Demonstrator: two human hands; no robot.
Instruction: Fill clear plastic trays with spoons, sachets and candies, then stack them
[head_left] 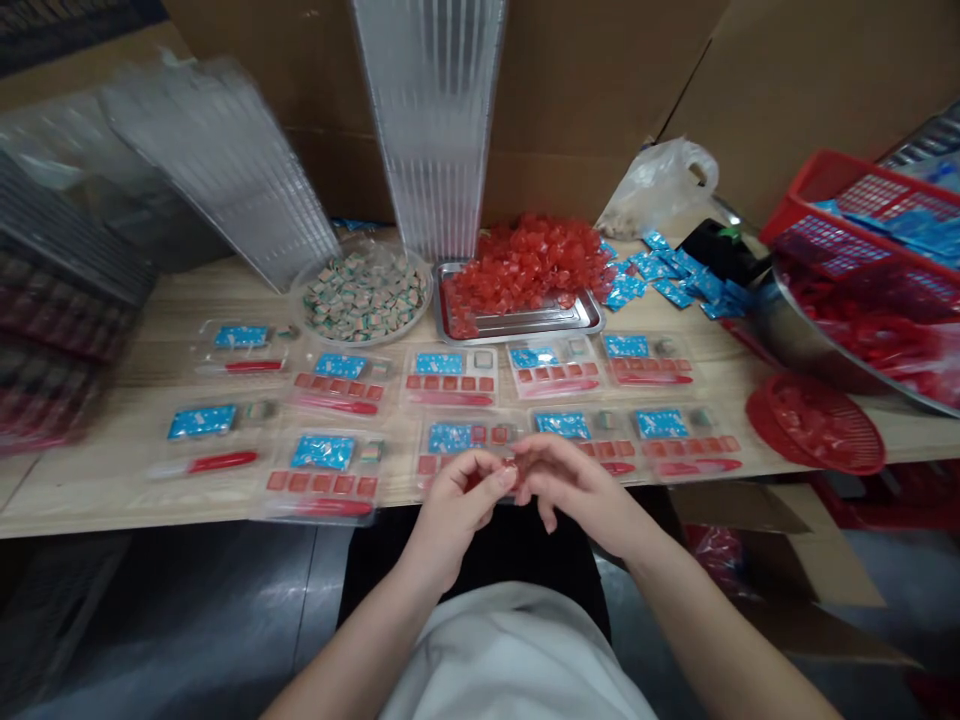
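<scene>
Near the front edge of the table, my left hand (461,505) is closed, with thumb and forefinger pinching a small red piece (511,464). My right hand (574,485) is close beside it, its fingers curved and apart, the forefinger tip near the same piece. Behind both hands lies a clear plastic tray (427,490), partly hidden, with a blue packet (450,437) and red squares (425,464) in it. To its left, another tray holds a blue packet (322,452), a striped block (371,452), a row of red squares and a red pen-like stick (330,507).
Several similar trays (450,375) stand in two rows. Behind them are a round dish of striped blocks (364,295), a metal tray (525,325) heaped with red pieces (532,265), and blue packets (675,275). Stacked clear trays (435,130) lean at the back; a red basket (817,425) stands right.
</scene>
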